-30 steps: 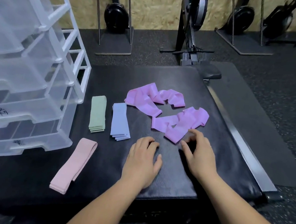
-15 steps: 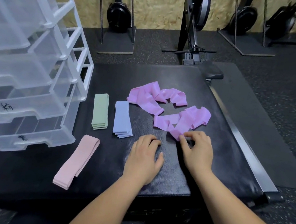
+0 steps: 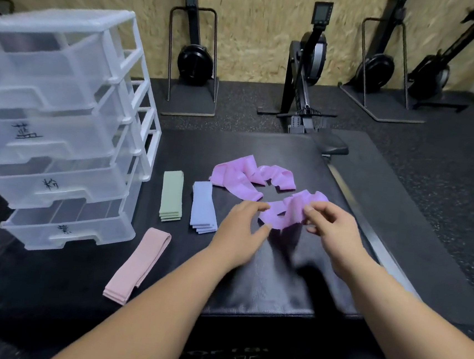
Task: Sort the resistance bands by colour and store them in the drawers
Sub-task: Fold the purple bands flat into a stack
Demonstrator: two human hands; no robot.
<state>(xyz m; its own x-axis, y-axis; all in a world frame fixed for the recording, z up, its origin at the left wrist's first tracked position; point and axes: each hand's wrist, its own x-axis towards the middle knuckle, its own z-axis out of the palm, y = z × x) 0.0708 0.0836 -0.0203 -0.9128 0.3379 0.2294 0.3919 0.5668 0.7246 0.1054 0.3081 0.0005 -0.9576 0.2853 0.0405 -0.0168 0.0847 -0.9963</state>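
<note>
Both our hands pinch the purple band [image 3: 284, 216] above the pad [image 3: 263, 286]: left hand [image 3: 239, 228] fingers clamped on its left end, right hand [image 3: 332, 232] clamped on its right.

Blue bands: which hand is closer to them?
Left. The left hand is just right of the blue bands, not touching them. The right hand is farther right, past the left one. Both pinch the purple band.
</note>
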